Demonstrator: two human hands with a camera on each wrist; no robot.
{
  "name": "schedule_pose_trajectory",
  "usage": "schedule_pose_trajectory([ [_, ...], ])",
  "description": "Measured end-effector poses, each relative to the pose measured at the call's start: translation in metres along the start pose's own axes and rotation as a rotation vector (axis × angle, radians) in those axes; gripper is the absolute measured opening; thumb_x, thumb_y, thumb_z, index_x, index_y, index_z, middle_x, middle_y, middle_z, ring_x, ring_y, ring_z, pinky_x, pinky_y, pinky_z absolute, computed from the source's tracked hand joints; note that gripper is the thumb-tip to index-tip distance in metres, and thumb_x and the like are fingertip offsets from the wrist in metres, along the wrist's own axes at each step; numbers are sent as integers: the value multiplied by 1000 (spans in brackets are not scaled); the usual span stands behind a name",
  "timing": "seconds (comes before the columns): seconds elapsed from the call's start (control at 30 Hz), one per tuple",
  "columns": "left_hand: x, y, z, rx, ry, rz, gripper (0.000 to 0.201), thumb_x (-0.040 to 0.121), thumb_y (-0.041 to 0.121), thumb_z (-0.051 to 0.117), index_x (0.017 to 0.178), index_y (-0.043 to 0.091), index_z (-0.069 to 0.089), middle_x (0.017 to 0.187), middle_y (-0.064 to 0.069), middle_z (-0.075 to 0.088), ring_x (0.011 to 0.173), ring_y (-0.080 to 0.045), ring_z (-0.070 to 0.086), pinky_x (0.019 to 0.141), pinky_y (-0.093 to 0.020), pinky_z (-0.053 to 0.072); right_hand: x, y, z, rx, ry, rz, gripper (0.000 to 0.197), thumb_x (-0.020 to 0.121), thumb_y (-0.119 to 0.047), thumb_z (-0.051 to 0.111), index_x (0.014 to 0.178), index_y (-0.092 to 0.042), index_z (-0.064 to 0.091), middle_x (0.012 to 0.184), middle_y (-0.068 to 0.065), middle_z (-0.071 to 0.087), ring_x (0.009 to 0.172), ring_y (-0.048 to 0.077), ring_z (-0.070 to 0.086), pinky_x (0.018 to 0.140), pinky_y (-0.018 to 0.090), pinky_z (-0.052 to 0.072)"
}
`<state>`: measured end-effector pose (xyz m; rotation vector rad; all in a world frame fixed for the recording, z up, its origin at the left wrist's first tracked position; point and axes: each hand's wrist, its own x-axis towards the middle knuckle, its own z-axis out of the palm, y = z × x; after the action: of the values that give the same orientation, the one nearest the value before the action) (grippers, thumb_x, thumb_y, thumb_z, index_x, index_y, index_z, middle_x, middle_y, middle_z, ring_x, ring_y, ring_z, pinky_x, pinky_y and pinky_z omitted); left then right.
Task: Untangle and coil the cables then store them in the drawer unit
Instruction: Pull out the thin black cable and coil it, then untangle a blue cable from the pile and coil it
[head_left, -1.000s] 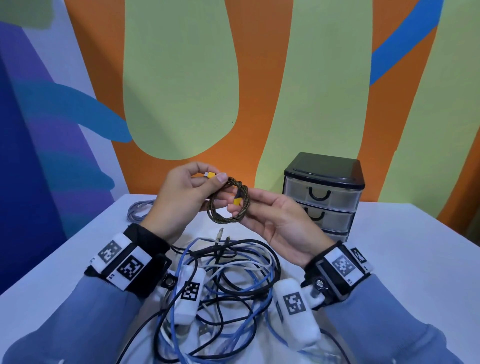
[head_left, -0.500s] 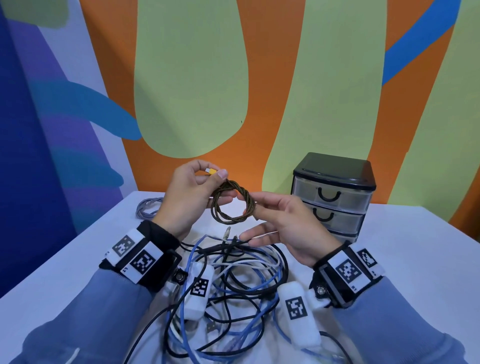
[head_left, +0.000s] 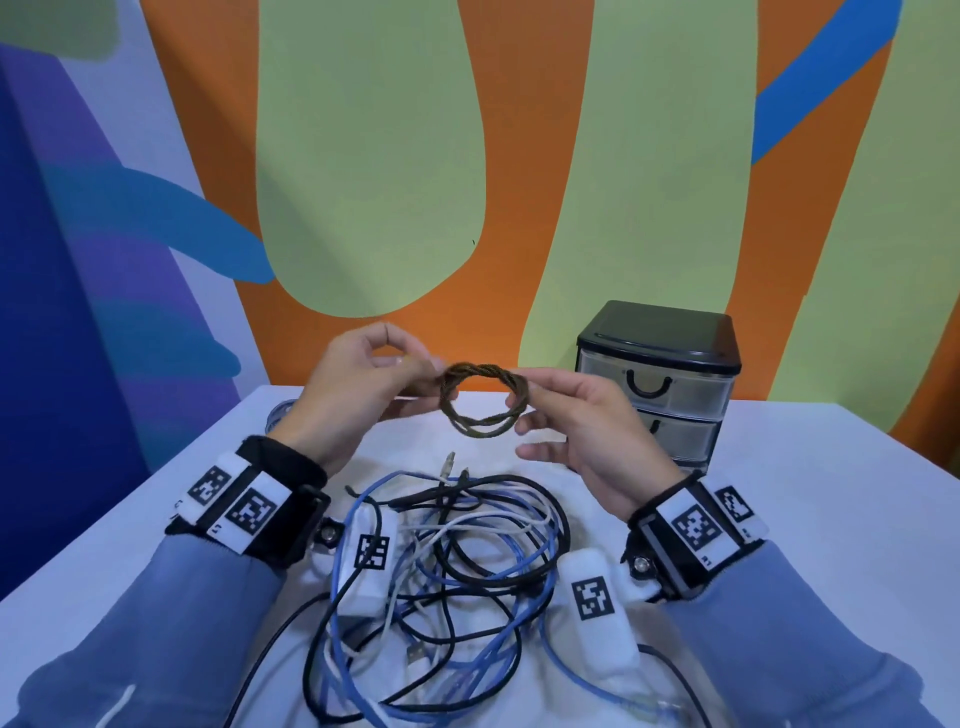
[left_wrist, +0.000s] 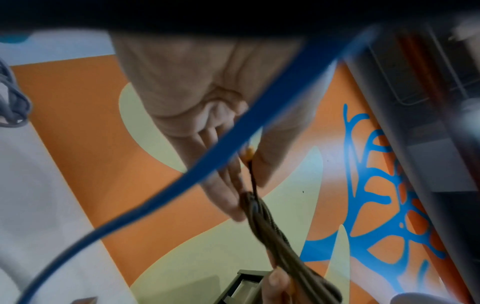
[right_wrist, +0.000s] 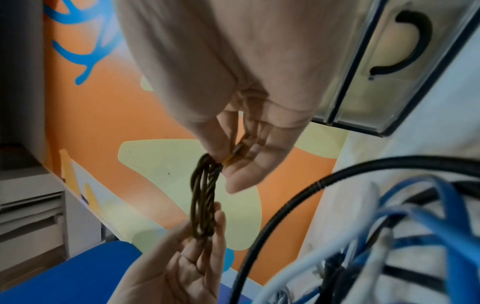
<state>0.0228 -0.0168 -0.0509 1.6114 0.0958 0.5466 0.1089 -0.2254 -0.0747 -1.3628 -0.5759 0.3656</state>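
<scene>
Half a second ago the brown braided cable (head_left: 483, 397) was a small bunched loop pressed close between our two hands; now we have drawn them apart and it has opened into a flatter, wider ring stretched between them, with its strands twisted round one another. We judge the coiling of this one cable is about done and it is ready to go in the drawer unit (head_left: 660, 379); the rest of the job has barely begun.

Our left hand (head_left: 358, 395) is raised above the desk (head_left: 779, 493) with its thumb and forefinger clamped on the left end of the ring, where the left wrist view shows a small orange plug tip between the fingers. The ring hangs in the air between our hands. Our right hand (head_left: 576, 431) is palm-up and pinches the right end between thumb and forefinger, the other fingers loosely spread below.

Under both hands and nearer us, the tangle of blue, black and white cables (head_left: 447, 561) lies on the desk unsorted. Just beyond our right hand the drawer unit stands with its visible drawers closed.
</scene>
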Motion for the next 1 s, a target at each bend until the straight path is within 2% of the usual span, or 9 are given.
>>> schedule_pose_trajectory([
  [0.07,-1,-1,0,33,-122,-47,20,95,-3,72,110,2,61,103,-27,78,95,-38,79,85,-40,66,2,2,0,48,31,3,21,105,-11,58,116,-10,77,97,5,73,75,10,66,62,27,59],
  [0.17,-2,-2,2,134,-195,-33,25,96,8,76,120,6,69,102,-18,81,97,-30,78,90,-40,64,3,3,2,148,21,22,23,106,-14,57,119,-8,75,98,5,74,78,11,67,61,25,58],
  [0.33,-1,-4,-4,273,-176,51,13,95,15,78,105,7,78,93,-11,82,84,-22,68,71,-30,47,5,6,1,277,39,-18,25,101,-13,65,119,1,74,100,13,75,84,15,68,74,25,60],
  [0.47,0,-2,-6,307,-215,74,18,91,15,82,105,5,77,91,-11,82,82,-15,73,72,-20,53,7,7,2,263,118,-95,24,98,-10,68,119,0,73,100,15,78,85,16,72,75,24,59],
  [0.57,1,2,-10,324,-129,127,15,90,12,82,103,6,77,88,-12,82,78,-18,73,68,-22,54,6,5,1,312,29,-54,29,103,-19,63,129,-7,69,104,15,76,88,20,72,81,31,61],
  [0.63,5,5,-18,279,17,165,11,91,8,81,101,3,77,85,-14,81,71,-16,70,60,-18,51,4,6,1,168,-32,20,30,103,-28,63,129,-13,70,107,14,76,94,22,72,89,36,61],
  [0.77,21,11,-40,255,289,215,10,93,6,80,97,2,73,72,-7,78,62,-15,66,55,-20,50,6,26,0,-643,-217,56,33,90,-45,78,121,-32,72,110,9,72,100,15,69,92,24,51],
  [0.9,46,9,-57,537,321,150,10,89,14,83,89,11,73,77,-13,78,67,-25,71,65,-38,60,9,36,-7,-726,-341,98,23,88,-37,83,106,-24,80,98,9,78,80,9,65,81,25,51],
  [1.0,69,9,-71,768,286,65,12,88,19,85,85,16,73,78,-9,77,72,-27,72,61,-36,57,10,38,-12,-745,-367,87,10,88,-17,84,98,-19,83,89,10,79,71,6,63,74,22,51],
])
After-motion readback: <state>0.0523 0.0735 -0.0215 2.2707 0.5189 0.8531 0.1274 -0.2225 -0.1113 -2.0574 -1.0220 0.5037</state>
